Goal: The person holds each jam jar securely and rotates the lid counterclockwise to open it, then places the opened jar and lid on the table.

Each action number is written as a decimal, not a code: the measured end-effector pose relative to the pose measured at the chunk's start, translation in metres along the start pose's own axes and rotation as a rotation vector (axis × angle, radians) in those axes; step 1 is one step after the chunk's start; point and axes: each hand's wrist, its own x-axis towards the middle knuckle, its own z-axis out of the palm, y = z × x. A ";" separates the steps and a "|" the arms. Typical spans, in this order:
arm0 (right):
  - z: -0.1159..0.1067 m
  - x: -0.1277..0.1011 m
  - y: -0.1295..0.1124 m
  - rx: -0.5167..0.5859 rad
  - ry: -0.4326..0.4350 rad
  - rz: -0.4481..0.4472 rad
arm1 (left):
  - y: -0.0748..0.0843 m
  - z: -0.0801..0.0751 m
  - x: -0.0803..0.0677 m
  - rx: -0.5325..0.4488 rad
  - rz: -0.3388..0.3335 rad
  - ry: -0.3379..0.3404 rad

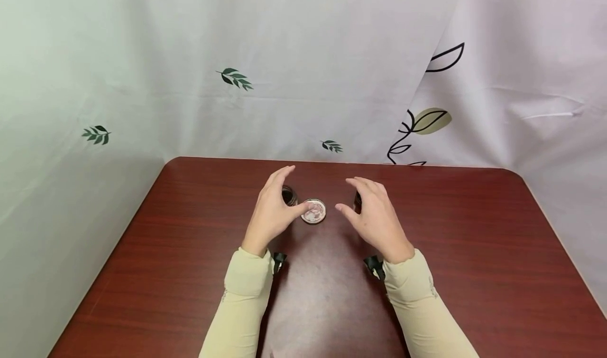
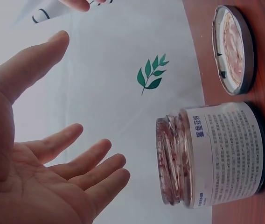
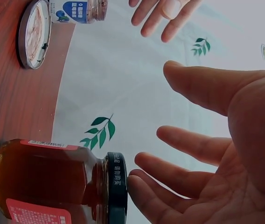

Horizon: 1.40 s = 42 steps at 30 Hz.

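My left hand (image 1: 275, 207) hovers with spread, relaxed fingers beside an uncapped glass jar (image 2: 216, 158). The jar has a white label and jam-like residue around its threaded neck. Its lid (image 1: 313, 211) lies on the table with the smeared inner side up, partly behind my left thumb in the head view. My right hand (image 1: 374, 213) is likewise spread, holding nothing. By its fingertips stands a second jar (image 3: 44, 179), full of amber-brown contents, with a red label and a black lid (image 3: 117, 186) on. In the head view my right hand mostly hides this jar.
Both jars stand on a reddish-brown wooden table (image 1: 474, 242) with rounded far corners. A pale curtain (image 1: 294, 110) with leaf prints hangs along its far edge and sides. Dark straps (image 1: 374, 267) sit at both wrists by the cream sleeves (image 1: 246, 294).
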 end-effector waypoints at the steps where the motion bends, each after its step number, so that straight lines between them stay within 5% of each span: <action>1: 0.000 0.000 0.001 0.000 -0.001 0.001 | 0.001 0.000 0.000 0.000 0.000 -0.002; 42: -0.014 0.000 0.021 -0.030 -0.028 0.096 | 0.025 0.047 0.002 -0.018 0.001 -0.108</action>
